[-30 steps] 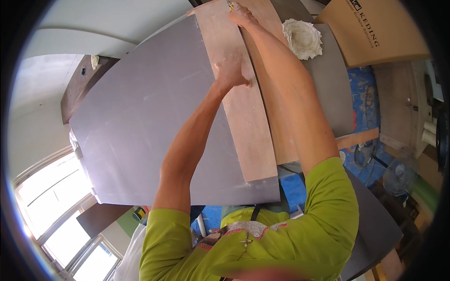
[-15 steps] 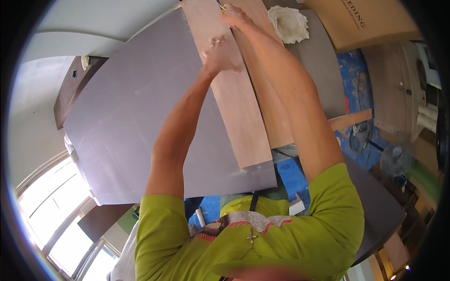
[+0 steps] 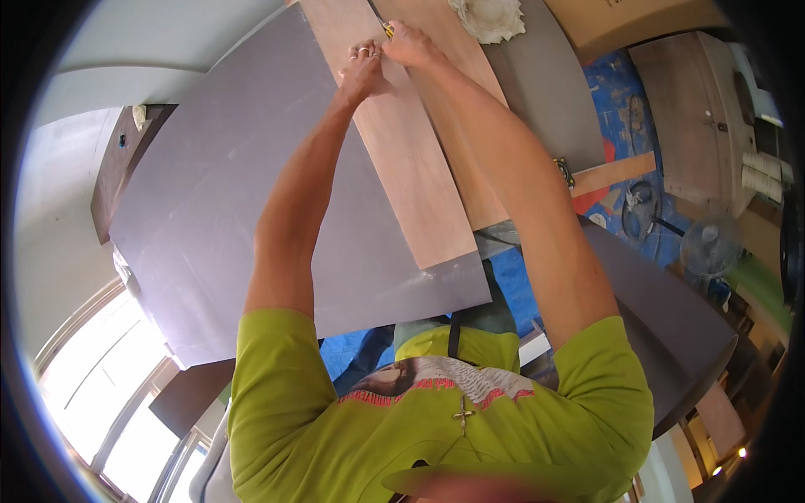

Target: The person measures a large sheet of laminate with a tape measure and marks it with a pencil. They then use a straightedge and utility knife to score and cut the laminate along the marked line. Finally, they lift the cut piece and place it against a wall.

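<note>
Two bare hands now meet almost side by side near the far end of a long pale plywood strip (image 3: 419,184), where a second ago they were well apart. Most of that closing is the right hand's (image 3: 411,46): it has come back along the strip's right edge toward the body, fist wrapped around a yellow-and-black tool, apparently a utility knife (image 3: 388,30), whose blade is too small to make out. The left hand (image 3: 362,74), ring showing, has kept roughly its place on the strip, laid over the face with fingers a little bent and gripping nothing visible.

Judging from this, the knife is being drawn along that edge while the left hand keeps the strip from sliding; with the hands so near, the left fingers look close to its path.

The strip rests on a large grey sheet (image 3: 226,184), a second wooden board (image 3: 478,201) alongside it on the right. A ragged-rimmed white bowl (image 3: 489,17) sits nearer the picture's upper edge than before, probably because the head has moved.
</note>
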A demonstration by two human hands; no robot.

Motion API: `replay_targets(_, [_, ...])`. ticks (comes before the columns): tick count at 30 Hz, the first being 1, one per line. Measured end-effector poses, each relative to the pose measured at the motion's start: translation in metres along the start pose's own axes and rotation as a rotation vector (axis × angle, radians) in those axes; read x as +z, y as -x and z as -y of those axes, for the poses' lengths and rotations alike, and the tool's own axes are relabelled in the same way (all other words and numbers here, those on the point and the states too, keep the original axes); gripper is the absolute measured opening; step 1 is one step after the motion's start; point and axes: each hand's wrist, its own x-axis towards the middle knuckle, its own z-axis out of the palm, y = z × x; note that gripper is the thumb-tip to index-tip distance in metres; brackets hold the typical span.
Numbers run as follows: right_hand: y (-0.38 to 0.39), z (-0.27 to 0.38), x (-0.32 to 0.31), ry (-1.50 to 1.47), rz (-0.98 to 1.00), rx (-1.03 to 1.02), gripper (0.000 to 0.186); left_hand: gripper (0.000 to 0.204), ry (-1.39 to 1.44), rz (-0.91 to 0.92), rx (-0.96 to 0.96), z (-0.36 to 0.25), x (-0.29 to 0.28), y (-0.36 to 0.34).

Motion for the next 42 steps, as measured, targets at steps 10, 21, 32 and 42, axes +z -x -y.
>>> replay_targets(10, [0.071, -0.014, -0.003, -0.081, -0.005, 0.055, 0.066, 0.135, -0.030, -0.032, 0.039, 0.006, 0.009, -0.007])
replay_targets(21, [0.155, -0.040, -0.002, -0.118, 0.010, 0.042, 0.071, 0.138, -0.029, -0.050, 0.040, 0.011, 0.016, -0.011])
replay_targets(32, [0.233, -0.067, 0.009, -0.124, -0.025, 0.012, 0.063, 0.148, -0.067, -0.058, 0.084, 0.030, 0.038, -0.028])
replay_targets(42, [0.302, -0.089, 0.022, -0.061, -0.016, 0.101, 0.063, 0.155, 0.021, -0.106, 0.137, 0.035, 0.044, -0.033])
